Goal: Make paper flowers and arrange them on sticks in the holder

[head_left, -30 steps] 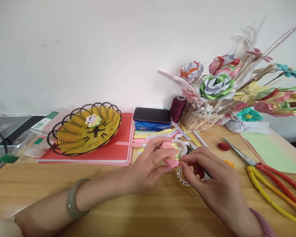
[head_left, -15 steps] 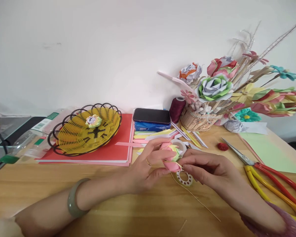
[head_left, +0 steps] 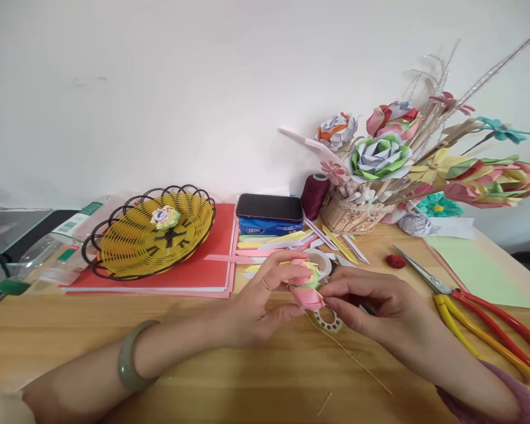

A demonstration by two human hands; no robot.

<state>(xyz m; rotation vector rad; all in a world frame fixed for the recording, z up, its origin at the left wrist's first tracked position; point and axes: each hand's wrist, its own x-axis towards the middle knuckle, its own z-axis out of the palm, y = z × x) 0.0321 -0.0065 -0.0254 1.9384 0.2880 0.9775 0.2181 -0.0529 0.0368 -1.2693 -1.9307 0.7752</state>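
Paper flower (head_left: 306,284), near front of phone (head_left: 270,207): we grip it w/ left hand (head_left: 255,300) & right hand (head_left: 371,303) pinching its edge.

Both hands are brought together above the middle of the desk, near its front edge. The left hand (head_left: 258,303) is held with fingers curled and thumb opposed in a pinch, the forearm laid in from the front left corner. The right hand (head_left: 382,309) is closed in a fingertip pinch against the left, its forearm angled in from the front right corner.
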